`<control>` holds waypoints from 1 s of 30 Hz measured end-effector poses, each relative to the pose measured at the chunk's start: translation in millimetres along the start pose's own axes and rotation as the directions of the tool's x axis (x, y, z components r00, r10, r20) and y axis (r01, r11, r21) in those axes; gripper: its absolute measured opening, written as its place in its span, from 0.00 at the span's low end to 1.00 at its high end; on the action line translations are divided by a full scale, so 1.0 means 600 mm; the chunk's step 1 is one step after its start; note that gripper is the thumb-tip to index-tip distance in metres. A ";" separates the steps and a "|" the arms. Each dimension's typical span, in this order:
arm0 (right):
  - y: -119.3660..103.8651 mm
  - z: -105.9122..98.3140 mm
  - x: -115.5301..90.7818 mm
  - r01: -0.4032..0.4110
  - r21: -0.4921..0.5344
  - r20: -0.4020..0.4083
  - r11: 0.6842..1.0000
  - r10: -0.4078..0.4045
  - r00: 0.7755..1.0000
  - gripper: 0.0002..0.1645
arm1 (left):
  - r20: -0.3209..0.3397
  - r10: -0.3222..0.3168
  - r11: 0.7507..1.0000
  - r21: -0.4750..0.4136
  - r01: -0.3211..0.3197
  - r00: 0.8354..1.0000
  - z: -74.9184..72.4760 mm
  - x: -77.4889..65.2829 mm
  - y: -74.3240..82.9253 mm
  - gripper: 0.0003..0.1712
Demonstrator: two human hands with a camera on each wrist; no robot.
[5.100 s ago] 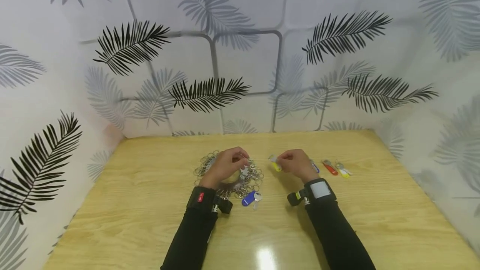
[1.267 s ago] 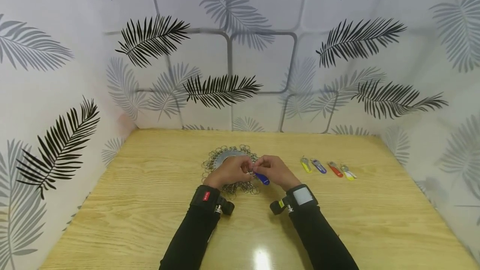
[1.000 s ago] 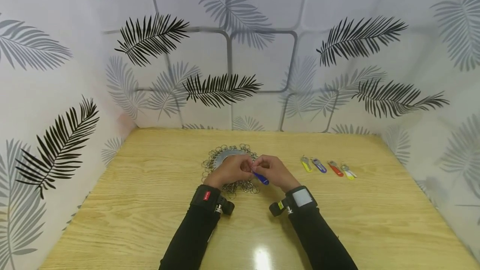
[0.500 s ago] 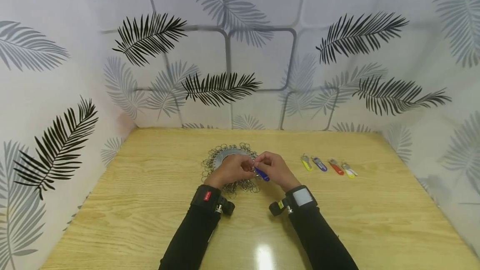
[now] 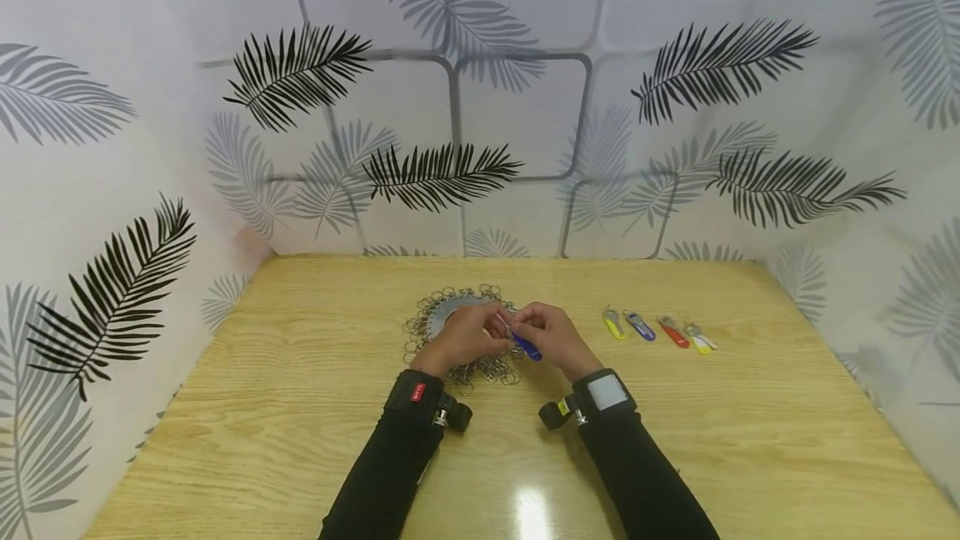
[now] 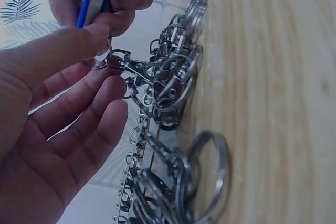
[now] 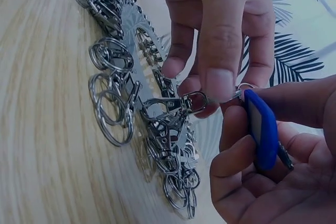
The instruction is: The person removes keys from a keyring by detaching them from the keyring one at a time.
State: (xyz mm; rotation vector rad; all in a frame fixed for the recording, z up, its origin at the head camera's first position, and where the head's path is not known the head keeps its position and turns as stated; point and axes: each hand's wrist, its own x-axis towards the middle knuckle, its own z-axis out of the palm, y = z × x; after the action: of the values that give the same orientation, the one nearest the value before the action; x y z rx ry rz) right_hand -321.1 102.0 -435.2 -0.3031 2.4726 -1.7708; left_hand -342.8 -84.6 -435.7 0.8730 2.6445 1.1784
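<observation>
In the head view, my left hand [image 5: 468, 336] and right hand [image 5: 553, 338] meet over the right side of a flat grey metal ring [image 5: 447, 311] fringed with swivel clasps and split rings. My right hand holds a blue key tag [image 7: 264, 129]; a key [image 7: 285, 156] shows behind it. Between thumb and fingers, my left hand pinches a small split ring [image 6: 109, 45] linked to one clasp [image 6: 139, 67]. The tag's own thin loop [image 7: 245, 86] reaches the left thumb; whether it is threaded onto the split ring is hidden by the fingertips.
Right of the hands lie a yellow key tag [image 5: 615, 323], a blue one [image 5: 640, 325], a red one [image 5: 674, 332] and another yellow one [image 5: 701, 339], with keys. A patterned wall covering [image 5: 480, 215] rises behind the wooden table [image 5: 300, 407].
Five seconds ago the blue tag lay near the metal ring and my right hand held a yellow tag, now lying in the row. Lately only small finger movements turn the blue tag.
</observation>
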 end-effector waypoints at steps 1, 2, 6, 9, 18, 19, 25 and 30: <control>-0.001 0.001 0.000 -0.004 0.007 -0.005 1.000 0.004 1.000 0.06 | -0.002 -0.004 1.000 -0.004 0.004 1.000 0.001 0.000 0.000 0.17; -0.001 0.001 0.000 -0.005 0.009 -0.010 1.000 0.005 1.000 0.07 | -0.005 -0.007 1.000 -0.007 0.007 1.000 0.002 0.000 0.001 0.16; 0.000 0.002 -0.001 -0.016 0.034 -0.018 0.999 0.017 1.000 0.08 | -0.008 0.003 1.000 0.031 -0.003 1.000 0.006 -0.001 0.002 0.17; 0.000 0.003 -0.002 -0.017 0.052 -0.009 0.998 0.018 1.000 0.09 | -0.010 0.035 0.995 0.092 -0.033 0.999 0.009 -0.001 0.004 0.16; -0.004 0.003 -0.003 -0.017 0.067 -0.019 0.998 0.018 1.000 0.08 | -0.043 0.058 0.996 0.072 -0.055 0.997 0.005 -0.002 0.008 0.12; -0.003 0.002 -0.002 -0.020 0.069 -0.019 0.997 0.022 1.000 0.08 | -0.041 0.053 0.997 0.064 -0.051 0.998 0.004 -0.002 0.008 0.12; 0.000 0.003 0.001 -0.054 0.064 -0.033 0.996 0.056 0.998 0.08 | -0.039 0.047 0.998 0.034 -0.046 0.998 -0.002 -0.006 0.009 0.14; 0.001 0.006 0.002 -0.059 0.042 -0.052 0.997 0.061 0.997 0.08 | -0.037 0.070 0.998 0.004 -0.070 0.997 -0.004 -0.006 0.007 0.12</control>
State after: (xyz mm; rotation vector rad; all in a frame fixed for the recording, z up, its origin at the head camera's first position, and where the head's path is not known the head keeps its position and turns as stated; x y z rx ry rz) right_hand -321.7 98.5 -437.1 -0.1792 2.4497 -1.8263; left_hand -338.8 -85.9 -431.2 0.9612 2.6658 1.2191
